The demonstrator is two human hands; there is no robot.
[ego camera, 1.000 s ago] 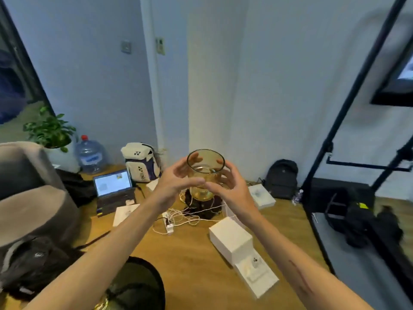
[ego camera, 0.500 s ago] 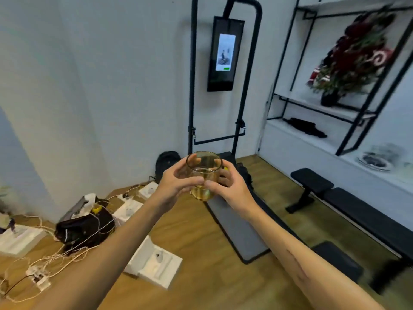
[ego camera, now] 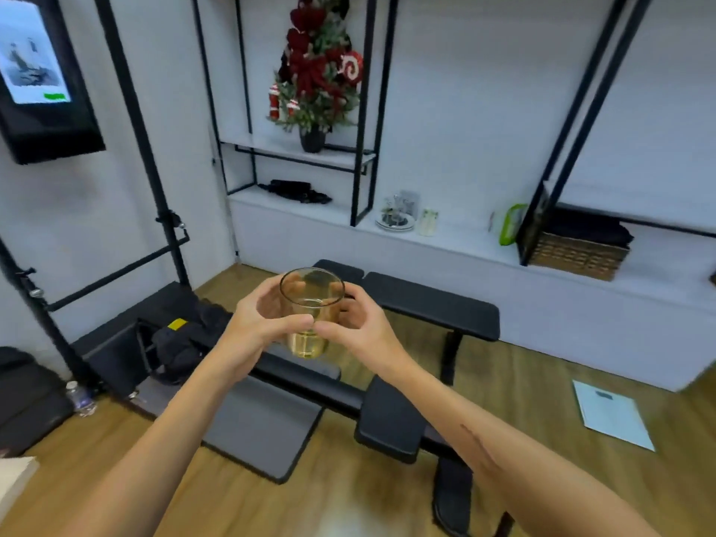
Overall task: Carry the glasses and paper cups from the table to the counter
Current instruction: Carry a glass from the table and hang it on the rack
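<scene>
I hold a clear glass (ego camera: pixel 310 304) with a little yellowish liquid in its bottom, upright, out in front of me at mid-frame. My left hand (ego camera: pixel 259 327) wraps its left side and my right hand (ego camera: pixel 360 331) wraps its right side, thumbs meeting at the front. The white counter (ego camera: pixel 465 242) runs along the far wall behind the glass. On it stand a plate with glassware (ego camera: pixel 395 219) and a small pale cup (ego camera: pixel 428 222).
A black weight bench (ego camera: pixel 430 308) stands between me and the counter, over wooden floor. A black frame with a screen (ego camera: pixel 38 75) is at the left, a backpack (ego camera: pixel 182 343) below it. A wicker basket (ego camera: pixel 577 253), a green packet (ego camera: pixel 511 222) and a decorated tree (ego camera: pixel 317 71) sit on the shelving.
My view has swung right, from the cluttered table past the screen frame to the counter and bench. Both hands keep the same hold on the glass.
</scene>
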